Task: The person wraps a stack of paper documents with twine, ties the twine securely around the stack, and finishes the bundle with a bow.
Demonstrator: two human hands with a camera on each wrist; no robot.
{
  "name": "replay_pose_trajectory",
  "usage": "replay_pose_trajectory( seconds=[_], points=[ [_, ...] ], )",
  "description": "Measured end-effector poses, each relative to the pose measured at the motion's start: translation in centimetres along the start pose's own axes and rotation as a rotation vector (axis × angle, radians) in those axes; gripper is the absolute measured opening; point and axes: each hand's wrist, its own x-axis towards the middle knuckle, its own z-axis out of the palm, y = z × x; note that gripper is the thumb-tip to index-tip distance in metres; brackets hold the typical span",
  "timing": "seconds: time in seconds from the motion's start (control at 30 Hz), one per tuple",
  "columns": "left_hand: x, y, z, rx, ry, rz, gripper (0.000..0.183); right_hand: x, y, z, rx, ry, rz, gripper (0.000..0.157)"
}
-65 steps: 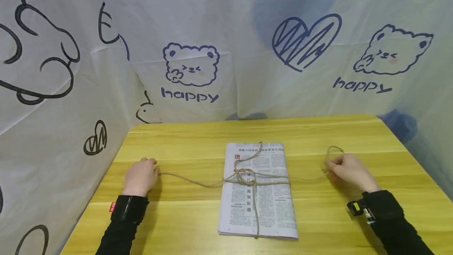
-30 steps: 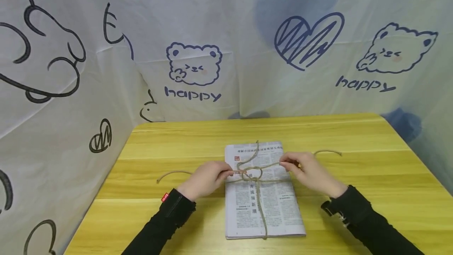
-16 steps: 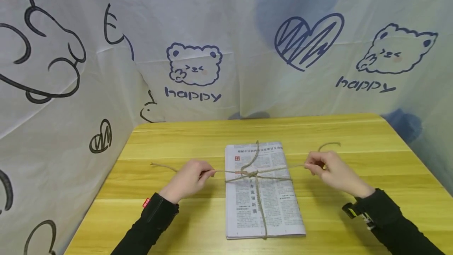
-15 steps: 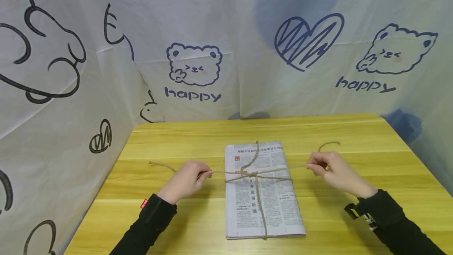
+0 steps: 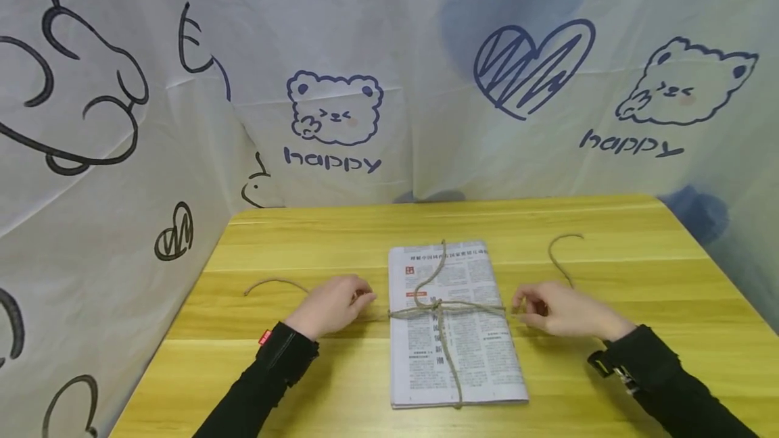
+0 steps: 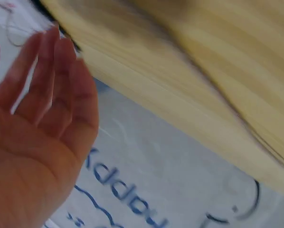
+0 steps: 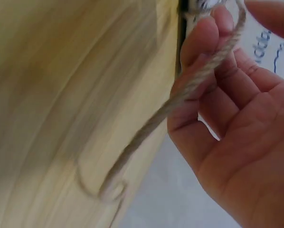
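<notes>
A folded newspaper stack (image 5: 481, 363) lies on the table with a twine (image 5: 449, 350) running lengthwise and crosswise over it and a knot near its middle. My left hand (image 5: 331, 304) hovers just left of the stack; in the left wrist view its fingers (image 6: 61, 90) are loosely extended and hold nothing. On the other side, my right hand (image 5: 566, 309) is close to the stack's right edge. The right wrist view shows the twine (image 7: 156, 116) passing across its relaxed fingers, the thumb apart from them. Loose twine trails out beyond both hands.
A yellow wood-grain table (image 5: 328, 235) carries the stack. White cloth (image 5: 426, 32) printed with bears and hearts hangs behind and to the left of it. Black wristbands (image 5: 645, 360) sit over the dark sleeves.
Both hands first came in to the stack, then drew the twine outward, pulling the loop into a small knot. Now their fingers have loosened and the cross strands lie lower on the stack.
</notes>
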Motion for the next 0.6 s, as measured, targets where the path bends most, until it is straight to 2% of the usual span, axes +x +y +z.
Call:
replay_pose_trajectory(
  seconds=[0.17, 0.33, 0.4, 0.47, 0.6],
  points=[
    [3.7, 2.3, 0.7, -0.066, -0.003, -0.002, 0.025, 1.9, -1.4, 1.0, 0.044, -0.033, -0.019, 0.017],
    [7.1, 4.4, 1.9, -0.137, -0.106, 0.009, 0.020, 3.3, -2.6, 1.8, 0.134, -0.017, -0.072, 0.015],
    [8.0, 4.9, 2.2, -0.129, -0.127, 0.013, 0.019, 3.4, -2.8, 1.9, 0.163, -0.017, -0.099, 0.017],
    [8.7, 5.4, 2.4, -0.145, -0.116, 0.010, 0.021, 3.5, -2.9, 1.9, 0.185, -0.031, -0.125, 0.018],
    [9.7, 5.9, 2.4, -0.218, -0.104, -0.049, 0.030, 3.4, -2.9, 1.8, 0.248, -0.079, -0.159, 0.019]
  ],
)
